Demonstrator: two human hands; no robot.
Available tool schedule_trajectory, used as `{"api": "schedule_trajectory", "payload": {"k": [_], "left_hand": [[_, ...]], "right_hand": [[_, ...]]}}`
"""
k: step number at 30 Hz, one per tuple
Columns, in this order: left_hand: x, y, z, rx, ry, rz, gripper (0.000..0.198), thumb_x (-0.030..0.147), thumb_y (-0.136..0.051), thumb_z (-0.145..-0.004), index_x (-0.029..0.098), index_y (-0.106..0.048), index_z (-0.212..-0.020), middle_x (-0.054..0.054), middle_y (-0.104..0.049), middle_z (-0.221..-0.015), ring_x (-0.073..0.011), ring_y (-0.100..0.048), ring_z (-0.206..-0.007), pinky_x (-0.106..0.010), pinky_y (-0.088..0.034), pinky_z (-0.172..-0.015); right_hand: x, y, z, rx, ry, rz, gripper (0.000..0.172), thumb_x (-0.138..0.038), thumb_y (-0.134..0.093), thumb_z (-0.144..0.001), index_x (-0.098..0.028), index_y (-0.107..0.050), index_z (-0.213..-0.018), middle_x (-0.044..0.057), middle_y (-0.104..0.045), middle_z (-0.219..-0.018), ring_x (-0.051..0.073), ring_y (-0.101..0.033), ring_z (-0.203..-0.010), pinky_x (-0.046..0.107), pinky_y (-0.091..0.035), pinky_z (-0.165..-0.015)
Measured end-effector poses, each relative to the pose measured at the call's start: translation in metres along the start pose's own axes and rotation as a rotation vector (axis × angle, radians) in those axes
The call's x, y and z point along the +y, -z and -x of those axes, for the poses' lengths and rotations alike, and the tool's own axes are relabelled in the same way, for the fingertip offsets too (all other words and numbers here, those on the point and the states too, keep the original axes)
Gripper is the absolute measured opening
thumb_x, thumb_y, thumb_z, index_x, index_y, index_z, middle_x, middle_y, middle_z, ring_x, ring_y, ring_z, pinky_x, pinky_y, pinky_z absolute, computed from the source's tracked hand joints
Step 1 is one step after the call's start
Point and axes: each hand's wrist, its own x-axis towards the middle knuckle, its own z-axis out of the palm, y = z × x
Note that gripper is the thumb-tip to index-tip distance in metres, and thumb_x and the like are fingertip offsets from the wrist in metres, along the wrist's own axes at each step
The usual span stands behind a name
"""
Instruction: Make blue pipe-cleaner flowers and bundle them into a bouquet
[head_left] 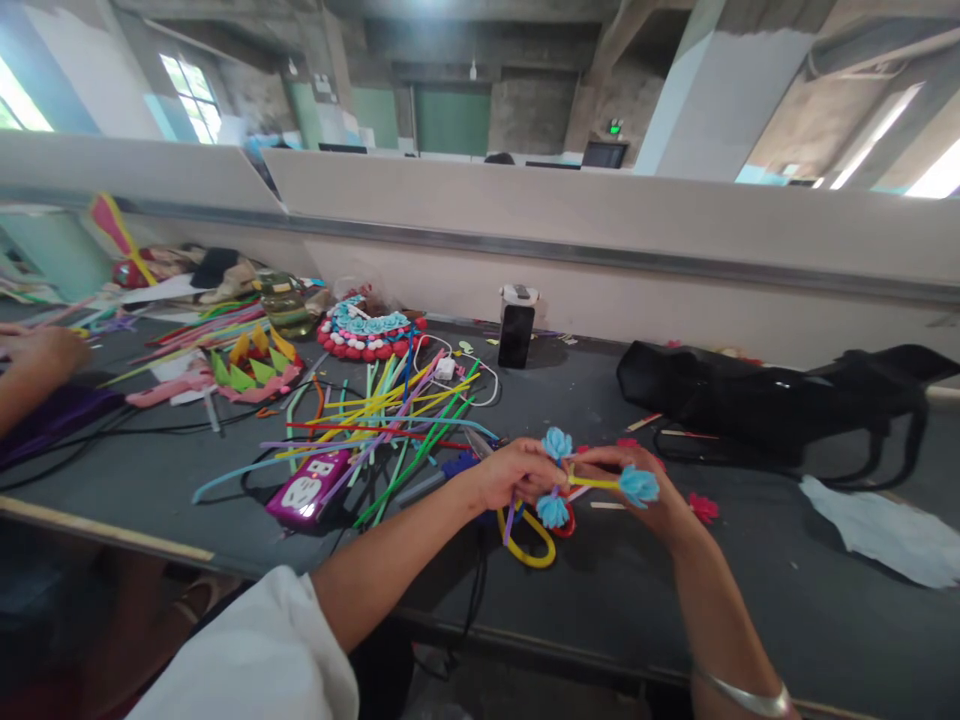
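Over the dark table, my left hand [514, 474] is closed on a pipe-cleaner craft with light-blue flowers. One blue flower [556, 443] stands above its fingertips, and another blue flower [553, 511] hangs just below them. My right hand [664, 502] reaches in from the other side, its fingers closed on the same craft near the yellow stem [596, 484]. That stem ends in a third blue flower [638, 485], in front of the right palm. A yellow loop [534, 545] and a purple stem end show beneath the left hand. The fingertips partly hide where the stems meet.
Loose coloured pipe cleaners [375, 420] and a purple device [309, 488] lie to the left. A phone [516, 336] stands at the back, a black bag [720, 400] at the right, near a white sheet [885, 530]. Another person's hand [49, 352] shows at far left.
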Motion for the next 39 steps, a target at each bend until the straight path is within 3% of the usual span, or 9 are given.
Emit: {"api": "schedule_trajectory", "payload": {"k": [5, 12, 16, 19, 22, 27, 31, 34, 39], "left_hand": [[0.0, -0.004, 0.001, -0.055, 0.065, -0.222, 0.018, 0.026, -0.074, -0.058, 0.012, -0.064, -0.066, 0.007, -0.04, -0.043, -0.0028, -0.024, -0.037, -0.022, -0.012, -0.041], [-0.001, -0.003, -0.007, 0.294, -0.004, -0.221, 0.014, 0.025, -0.068, -0.059, 0.013, -0.062, -0.06, 0.008, -0.037, -0.041, -0.0026, -0.022, -0.035, -0.022, -0.01, -0.037], [0.001, 0.0, -0.009, 0.377, -0.061, -0.066, 0.015, 0.024, -0.069, -0.059, 0.013, -0.059, -0.062, 0.01, -0.034, -0.042, -0.0012, -0.018, -0.035, -0.021, -0.008, -0.037], [0.003, 0.005, -0.009, 0.337, -0.097, 0.081, 0.018, 0.023, -0.07, -0.059, 0.014, -0.054, -0.061, 0.013, -0.026, -0.041, -0.0007, -0.014, -0.035, -0.019, -0.008, -0.036], [0.004, 0.007, -0.008, 0.225, -0.141, 0.185, 0.02, 0.024, -0.069, -0.061, 0.015, -0.051, -0.062, 0.013, -0.024, -0.043, -0.001, -0.013, -0.035, -0.018, -0.009, -0.035], [0.003, 0.005, -0.003, 0.11, -0.151, 0.187, 0.015, 0.022, -0.069, -0.062, 0.012, -0.059, -0.069, 0.013, -0.025, -0.041, -0.0008, -0.013, -0.035, -0.017, -0.011, -0.035], [0.002, 0.001, 0.0, 0.021, -0.064, 0.105, 0.017, 0.023, -0.07, -0.062, 0.01, -0.062, -0.067, 0.011, -0.028, -0.04, -0.0007, -0.016, -0.035, -0.017, -0.011, -0.037], [0.002, -0.001, 0.0, -0.002, -0.012, 0.06, 0.018, 0.024, -0.071, -0.06, 0.01, -0.063, -0.067, 0.011, -0.029, -0.04, -0.0009, -0.018, -0.035, -0.018, -0.01, -0.038], [0.004, -0.003, 0.0, 0.061, -0.016, 0.001, 0.023, 0.03, -0.071, -0.062, 0.009, -0.066, -0.071, 0.012, -0.026, -0.039, -0.0012, -0.016, -0.036, -0.02, -0.011, -0.04]], "right_hand": [[-0.011, 0.007, 0.005, -0.024, -0.004, 0.013, 0.025, -0.04, -0.069, -0.073, -0.018, -0.076, -0.079, 0.004, -0.075, -0.078, 0.022, -0.069, -0.074, 0.029, -0.054, -0.069], [-0.039, 0.003, 0.02, 0.089, 0.099, 0.245, 0.021, -0.037, -0.062, -0.08, -0.02, -0.074, -0.077, 0.004, -0.074, -0.076, 0.02, -0.067, -0.071, 0.027, -0.051, -0.063], [-0.044, -0.004, 0.025, 0.057, 0.181, 0.39, 0.021, -0.034, -0.056, -0.085, -0.023, -0.074, -0.081, 0.003, -0.074, -0.08, 0.02, -0.067, -0.072, 0.028, -0.051, -0.066], [-0.038, -0.007, 0.022, 0.025, 0.183, 0.47, 0.022, -0.032, -0.055, -0.086, -0.025, -0.074, -0.08, 0.002, -0.075, -0.081, 0.02, -0.068, -0.071, 0.027, -0.051, -0.066], [-0.027, -0.009, 0.016, 0.011, 0.151, 0.478, 0.022, -0.031, -0.055, -0.084, -0.025, -0.075, -0.078, 0.001, -0.075, -0.08, 0.02, -0.068, -0.072, 0.027, -0.051, -0.068], [-0.011, -0.006, 0.006, 0.074, 0.071, 0.314, 0.023, -0.035, -0.059, -0.08, -0.021, -0.077, -0.076, 0.002, -0.075, -0.075, 0.023, -0.069, -0.074, 0.03, -0.053, -0.067], [-0.001, -0.001, 0.002, 0.072, -0.012, 0.107, 0.022, -0.036, -0.065, -0.076, -0.019, -0.077, -0.082, 0.002, -0.075, -0.077, 0.025, -0.069, -0.079, 0.032, -0.053, -0.073], [0.003, 0.001, 0.0, 0.058, -0.011, -0.018, 0.025, -0.037, -0.068, -0.073, -0.017, -0.076, -0.087, 0.005, -0.075, -0.084, 0.026, -0.07, -0.083, 0.035, -0.053, -0.078], [0.005, 0.0, -0.002, 0.127, -0.048, -0.045, 0.027, -0.038, -0.07, -0.07, -0.016, -0.076, -0.084, 0.008, -0.075, -0.081, 0.028, -0.069, -0.082, 0.036, -0.054, -0.076]]}}
